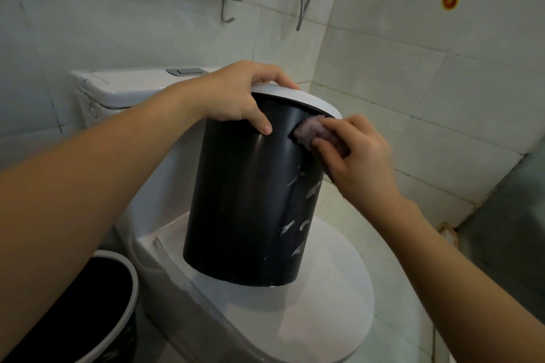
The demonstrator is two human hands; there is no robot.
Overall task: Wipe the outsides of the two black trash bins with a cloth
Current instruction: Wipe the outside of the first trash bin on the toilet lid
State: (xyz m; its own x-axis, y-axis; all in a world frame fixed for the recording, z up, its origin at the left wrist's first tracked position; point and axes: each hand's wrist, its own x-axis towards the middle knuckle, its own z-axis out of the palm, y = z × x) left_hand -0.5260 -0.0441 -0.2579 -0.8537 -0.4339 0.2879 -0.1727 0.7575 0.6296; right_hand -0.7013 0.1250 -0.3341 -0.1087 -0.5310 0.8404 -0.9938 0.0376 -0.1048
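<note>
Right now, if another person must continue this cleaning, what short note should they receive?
Left hand grips the white rim of the black bin, which stands tilted on the closed toilet lid.
Right hand presses the cloth on the bin's upper right side.
Done: cannot tell; pale smears remain lower right.
Left: finish this bin, then wipe the second bin on the floor at lower left.

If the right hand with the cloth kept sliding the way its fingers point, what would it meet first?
Probably the left hand's thumb, lying on the black bin wall up-left of the cloth in the right hand; depth is uncertain.
</note>
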